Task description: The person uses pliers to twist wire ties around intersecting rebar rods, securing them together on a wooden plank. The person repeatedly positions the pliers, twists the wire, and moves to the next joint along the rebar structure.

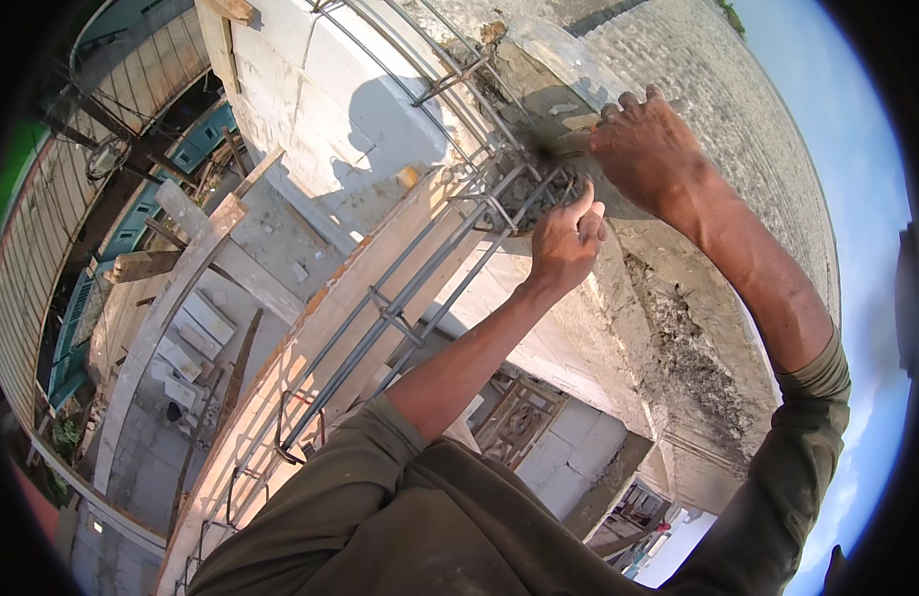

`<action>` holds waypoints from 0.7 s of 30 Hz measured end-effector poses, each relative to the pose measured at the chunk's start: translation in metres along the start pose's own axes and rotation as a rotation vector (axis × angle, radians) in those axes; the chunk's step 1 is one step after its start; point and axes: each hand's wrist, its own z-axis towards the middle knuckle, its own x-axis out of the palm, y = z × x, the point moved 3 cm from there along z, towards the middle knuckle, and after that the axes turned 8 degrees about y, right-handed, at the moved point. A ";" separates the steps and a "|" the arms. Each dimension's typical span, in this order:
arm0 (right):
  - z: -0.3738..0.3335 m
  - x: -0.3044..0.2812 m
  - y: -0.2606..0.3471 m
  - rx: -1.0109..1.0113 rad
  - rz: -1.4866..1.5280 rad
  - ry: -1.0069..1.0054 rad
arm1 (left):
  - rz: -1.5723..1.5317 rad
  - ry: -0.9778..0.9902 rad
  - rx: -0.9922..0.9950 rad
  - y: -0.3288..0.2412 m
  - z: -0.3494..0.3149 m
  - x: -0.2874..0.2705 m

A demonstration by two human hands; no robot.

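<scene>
My right hand is closed above the corner where the steel bars meet the concrete. A short greyish piece shows at its fingers, too unclear to name. Just below it, beside the bars, my left hand is curled with one digit pointing up; whatever it may hold is hidden. Near both hands, a reinforcing bar cage with bent stirrups runs from the lower left up to this corner. Another length of bar cage continues from it toward the top. A dark blur covers part of the joint between the hands.
Wooden formwork board lies along the cage. Pale block wall stands at the upper left, with a drop beyond it to planks, loose blocks and a corrugated roof. Rough concrete slab spreads at the right.
</scene>
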 end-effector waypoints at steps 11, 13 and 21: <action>-0.006 0.012 0.010 -0.054 0.112 0.179 | -0.208 -0.024 -0.021 -0.002 -0.006 0.009; 0.002 0.029 -0.004 -0.064 0.420 0.309 | -0.425 0.007 -0.134 -0.005 -0.015 0.015; 0.016 0.099 -0.035 -0.243 1.778 0.846 | -1.632 0.053 -0.305 -0.016 0.028 0.015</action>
